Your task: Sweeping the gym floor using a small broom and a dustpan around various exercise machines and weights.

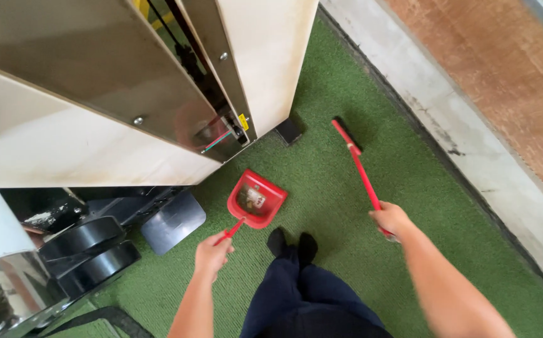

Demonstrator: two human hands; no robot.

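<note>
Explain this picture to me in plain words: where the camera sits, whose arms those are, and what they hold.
There is no machine here. The camera is worn on a person's head and looks down, so the two bare arms and the dark trousers are that person's own. The left hand grips the handle of a red dustpan, which rests on the green turf with some debris inside. The right hand holds a red broom, its head down on the turf ahead. A pale cabinet stands to the left, with black wheels lower left.
</note>
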